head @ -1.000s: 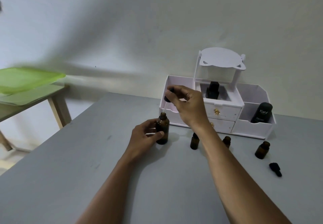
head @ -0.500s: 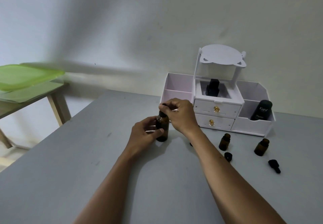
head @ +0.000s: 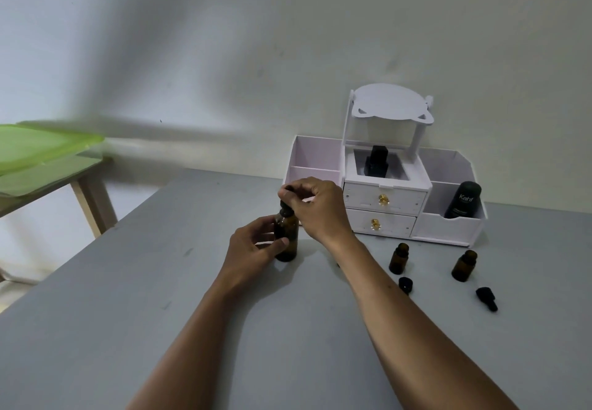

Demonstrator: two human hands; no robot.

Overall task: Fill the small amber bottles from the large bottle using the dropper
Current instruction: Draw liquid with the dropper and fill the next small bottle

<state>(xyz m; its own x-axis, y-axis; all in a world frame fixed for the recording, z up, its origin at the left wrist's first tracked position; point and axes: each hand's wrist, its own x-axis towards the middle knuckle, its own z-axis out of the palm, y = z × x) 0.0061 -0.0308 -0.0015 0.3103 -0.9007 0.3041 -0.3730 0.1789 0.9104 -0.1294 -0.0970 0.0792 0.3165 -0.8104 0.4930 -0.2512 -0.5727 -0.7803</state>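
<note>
Left hand (head: pixel 253 249) gripped large amber bottle (head: pixel 288 243) on table (head: pixel 160 313), right hand (head: pixel 320 209) pinched what seemed the dropper (head: pixel 285 209) at its neck, 2 small bottles (head: pixel 398 259) (head: pixel 464 266) uncapped nearby.

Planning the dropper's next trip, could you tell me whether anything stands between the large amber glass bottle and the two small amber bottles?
Nothing visible does. Only bare grey table lies between the large amber glass bottle and the nearer small amber bottle, under the person's own right forearm. The round black cap lies off that line.
</note>
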